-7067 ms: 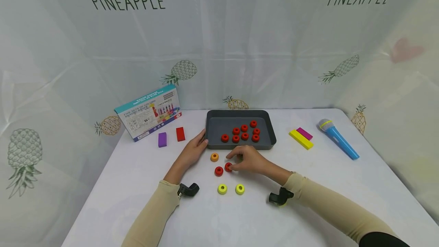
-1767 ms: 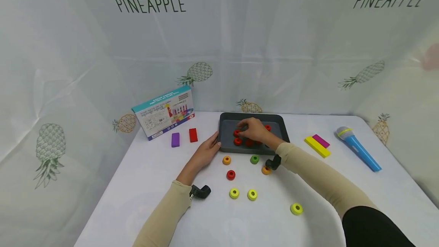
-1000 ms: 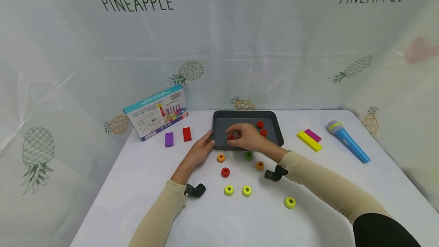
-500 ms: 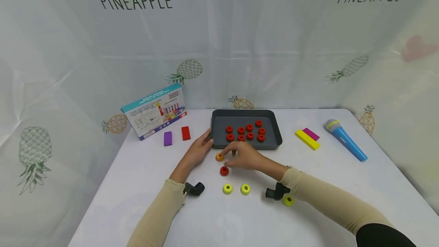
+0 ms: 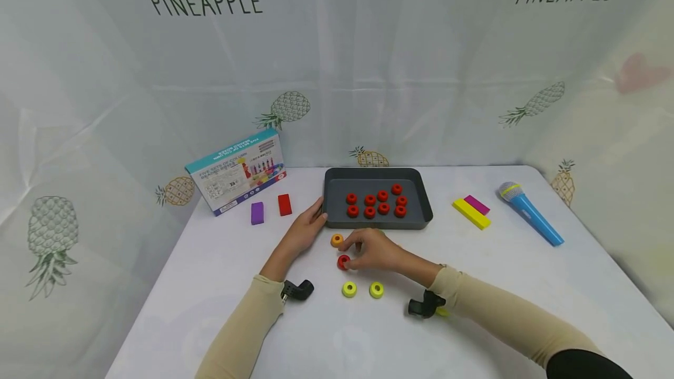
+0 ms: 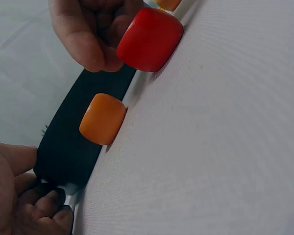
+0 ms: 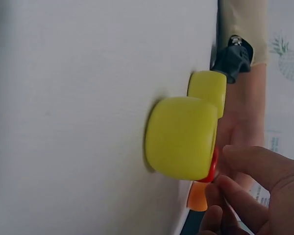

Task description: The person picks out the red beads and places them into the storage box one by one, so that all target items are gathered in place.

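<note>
In the head view, my left hand holds the near left corner of a dark grey tray, with several red ring beads inside. My right hand hovers low in front of the tray. Its thumb reaches a red bead on the table; the index fingertip is by an orange bead. In the left wrist view, the right fingers are beside the red bead, not closed round it. Behind two yellow beads in the right wrist view, that red bead is mostly hidden.
Two yellow beads lie nearer the person; another is mostly hidden under the right wrist. A box leans at the back left, near purple and red blocks. Yellow and magenta blocks and a blue microphone lie right.
Since the earliest frame, one of two red beads in front of the tray was carried into it. The right hand then came back out and lowered toward the remaining red bead. Left hand stays.
</note>
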Motion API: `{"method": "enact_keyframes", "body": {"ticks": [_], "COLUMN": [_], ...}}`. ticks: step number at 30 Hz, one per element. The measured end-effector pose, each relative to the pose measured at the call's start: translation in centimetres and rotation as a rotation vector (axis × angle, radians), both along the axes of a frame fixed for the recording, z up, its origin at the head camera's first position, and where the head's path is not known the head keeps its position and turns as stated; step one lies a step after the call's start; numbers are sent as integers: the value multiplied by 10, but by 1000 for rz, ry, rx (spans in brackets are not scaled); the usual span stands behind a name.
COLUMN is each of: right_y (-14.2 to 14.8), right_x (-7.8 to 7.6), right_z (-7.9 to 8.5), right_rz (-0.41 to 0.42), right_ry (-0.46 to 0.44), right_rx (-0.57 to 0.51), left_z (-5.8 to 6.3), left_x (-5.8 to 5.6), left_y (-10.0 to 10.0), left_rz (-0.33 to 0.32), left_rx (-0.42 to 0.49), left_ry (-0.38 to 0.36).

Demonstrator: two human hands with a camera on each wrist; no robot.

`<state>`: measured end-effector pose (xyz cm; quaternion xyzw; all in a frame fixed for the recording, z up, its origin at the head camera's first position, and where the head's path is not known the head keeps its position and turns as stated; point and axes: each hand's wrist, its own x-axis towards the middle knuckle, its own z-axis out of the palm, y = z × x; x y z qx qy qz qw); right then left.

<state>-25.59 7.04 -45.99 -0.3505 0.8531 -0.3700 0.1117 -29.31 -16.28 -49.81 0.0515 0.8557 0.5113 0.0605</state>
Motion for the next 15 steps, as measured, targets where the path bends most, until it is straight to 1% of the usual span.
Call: {"method": "enact_keyframes", "body": {"ticks": [2, 9, 15], "right_y": [0, -2, -2], "right_x": [1, 1, 1], "right_z": [-2, -9, -14], "right_rz": [-2, -22, -29], "right_ry": [3, -60, -72], "right_rx": [-3, 15, 20], "left_z": [-1, -2, -1], "left_x": [0, -1, -1], "left_y": [0, -1, -1], "left_rz": [0, 5, -8], "left_rx": [6, 10, 17], "left_ry": [-4, -7, 4]}}
